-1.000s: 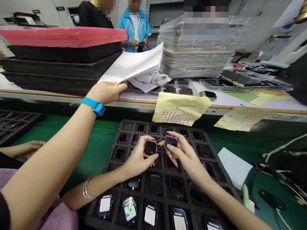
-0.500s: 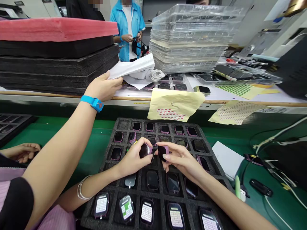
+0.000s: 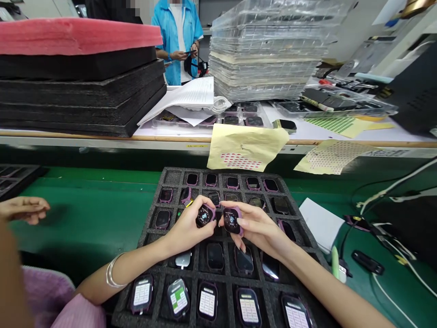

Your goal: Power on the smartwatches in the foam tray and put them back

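My left hand [image 3: 192, 224] holds a purple smartwatch case [image 3: 205, 215] between thumb and fingers, its round dial lit. Close beside it, my right hand [image 3: 256, 224] grips a second purple smartwatch case [image 3: 232, 220], also with a lit dial. The two watches are apart, faces turned up towards me. Both hands are above a black foam tray [image 3: 160, 269] divided into compartments. Several dark-screened watches lie in its far rows. Along the near row, watches such as this one [image 3: 207, 300] carry white label-like grids on their screens.
A co-worker's hand [image 3: 25, 209] is at the left. On the shelf stand black foam trays [image 3: 82, 100] under pink foam [image 3: 78, 36], papers [image 3: 184, 98] and clear plastic trays [image 3: 262, 59]. Yellow sticker sheets [image 3: 246, 146] hang over its edge. White paper [image 3: 321, 223] and cables [image 3: 392, 296] lie right.
Both held watch screens have gone from dark to lit dials. The co-worker's arm with the blue wristband has withdrawn from the papers on the shelf, which now lie lower.
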`<state>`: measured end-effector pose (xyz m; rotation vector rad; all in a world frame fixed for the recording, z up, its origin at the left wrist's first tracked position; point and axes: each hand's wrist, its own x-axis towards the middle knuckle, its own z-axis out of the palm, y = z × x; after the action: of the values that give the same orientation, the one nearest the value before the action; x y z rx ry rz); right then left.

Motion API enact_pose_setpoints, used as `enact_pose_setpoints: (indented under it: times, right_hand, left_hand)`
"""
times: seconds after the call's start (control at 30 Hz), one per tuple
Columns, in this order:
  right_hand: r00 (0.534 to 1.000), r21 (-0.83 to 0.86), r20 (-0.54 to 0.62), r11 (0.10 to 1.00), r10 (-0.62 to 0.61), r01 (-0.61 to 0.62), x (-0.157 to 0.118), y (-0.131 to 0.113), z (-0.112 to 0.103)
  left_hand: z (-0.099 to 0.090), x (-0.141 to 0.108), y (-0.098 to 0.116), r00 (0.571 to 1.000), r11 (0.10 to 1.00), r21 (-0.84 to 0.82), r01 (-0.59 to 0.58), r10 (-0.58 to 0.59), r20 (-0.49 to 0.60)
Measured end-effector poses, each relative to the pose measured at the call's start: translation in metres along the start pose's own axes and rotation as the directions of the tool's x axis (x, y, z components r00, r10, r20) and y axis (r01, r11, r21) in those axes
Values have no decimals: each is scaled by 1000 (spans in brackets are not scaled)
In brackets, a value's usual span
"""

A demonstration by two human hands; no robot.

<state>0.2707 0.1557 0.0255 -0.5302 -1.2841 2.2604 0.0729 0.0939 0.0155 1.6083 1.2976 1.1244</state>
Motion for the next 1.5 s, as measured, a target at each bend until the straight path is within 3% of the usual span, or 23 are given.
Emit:
enact_pose_setpoints:
  times: [0.6,1.5]
  right_hand:
    - [998,-78,-56,997,-21,16,1,4,4]
    - [992,-152,-106,987,-65,49,-4,-2,8]
  left_hand:
    - [-5,-1,4,997,998,51,-34,30,68]
    - [-8,0,3,999,999,0,-42,42,-32]
